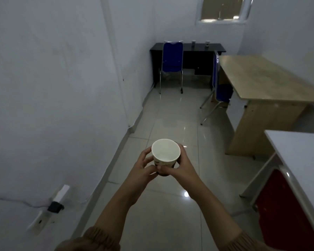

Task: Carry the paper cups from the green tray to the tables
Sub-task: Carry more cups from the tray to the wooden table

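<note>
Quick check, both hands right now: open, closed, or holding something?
Left hand: fingers curled round the paper cup, holding it.
Right hand: wrapped round the same cup from the other side, holding it.

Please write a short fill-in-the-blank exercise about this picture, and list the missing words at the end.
1. The left hand and the right hand hold one paper cup above the tiled ___.
2. The far chair at the black desk is ___.
3. The nearest chair, at the white table, is ___.
Missing words: floor; blue; red.
</note>
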